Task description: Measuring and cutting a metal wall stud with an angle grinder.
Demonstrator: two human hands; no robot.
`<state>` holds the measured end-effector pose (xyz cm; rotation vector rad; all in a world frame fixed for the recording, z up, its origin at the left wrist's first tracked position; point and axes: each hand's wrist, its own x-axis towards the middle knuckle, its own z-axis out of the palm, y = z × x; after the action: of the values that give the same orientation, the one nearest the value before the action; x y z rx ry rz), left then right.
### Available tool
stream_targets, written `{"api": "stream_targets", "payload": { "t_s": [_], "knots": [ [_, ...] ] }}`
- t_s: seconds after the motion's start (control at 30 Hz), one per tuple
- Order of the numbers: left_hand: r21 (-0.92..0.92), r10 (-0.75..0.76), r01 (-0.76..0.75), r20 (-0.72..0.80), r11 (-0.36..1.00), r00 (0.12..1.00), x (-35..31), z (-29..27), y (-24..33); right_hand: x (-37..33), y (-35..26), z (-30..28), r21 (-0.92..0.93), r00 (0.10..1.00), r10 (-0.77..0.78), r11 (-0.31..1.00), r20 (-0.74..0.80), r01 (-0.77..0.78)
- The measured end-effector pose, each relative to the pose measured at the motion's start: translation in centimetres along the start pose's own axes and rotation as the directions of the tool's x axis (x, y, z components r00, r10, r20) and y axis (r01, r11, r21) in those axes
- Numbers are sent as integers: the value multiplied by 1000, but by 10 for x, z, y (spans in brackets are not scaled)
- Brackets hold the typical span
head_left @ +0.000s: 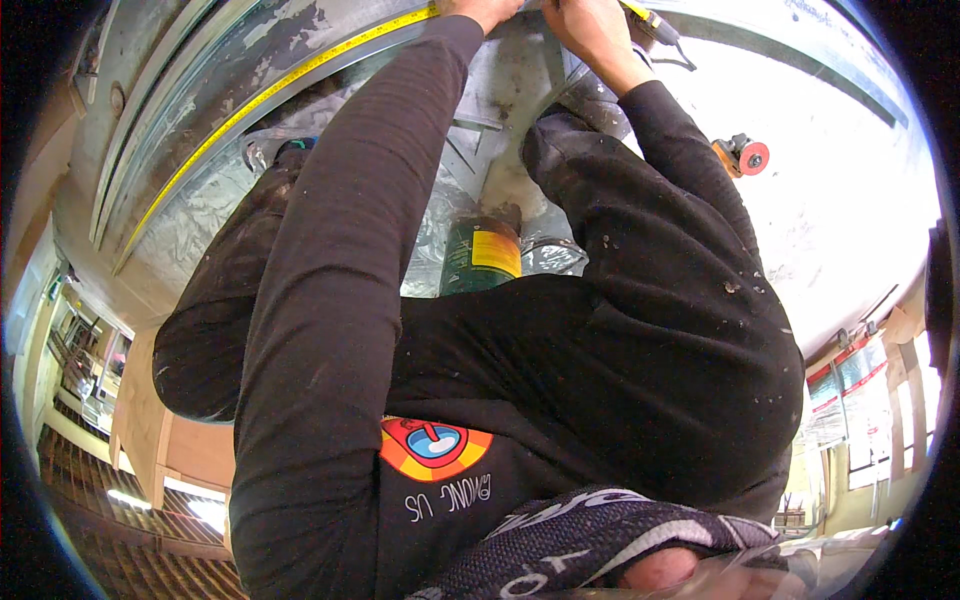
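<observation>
Light is even and fairly bright, strongest on the pale sheet metal (830, 190) right of the right hand (590, 30). Dark sleeves below both hands swallow detail. Fisheye bends edges, corners go black, and the bottom rim blurs.

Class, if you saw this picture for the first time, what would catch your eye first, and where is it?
The yellow tape measure stretched across the sheet metal at upper left, with the left hand on it at the top edge. Below the arms stands a green can; an orange wheeled tool lies at right.
</observation>
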<state>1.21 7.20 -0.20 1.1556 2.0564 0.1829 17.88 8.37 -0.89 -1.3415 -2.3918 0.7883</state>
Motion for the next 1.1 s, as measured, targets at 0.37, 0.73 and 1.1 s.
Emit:
{"api": "stream_targets", "payload": {
  "t_s": [0.37, 0.73, 1.1],
  "knots": [
    [-39, 19, -18, 25, 999, 999, -2, -8, 5, -34, 8, -42, 219, 978, 161, 967, -131, -130],
    [-61, 28, -29, -20, 998, 999, -7, -1, 1, -52, 82, -29, -56, 834, 392, 893, -387, -446],
    [297, 547, -470, -283, 831, 788, -40, 8, -39, -78, 96, -52, -262, 977, 16, 962, -214, -74]
  ]
}}
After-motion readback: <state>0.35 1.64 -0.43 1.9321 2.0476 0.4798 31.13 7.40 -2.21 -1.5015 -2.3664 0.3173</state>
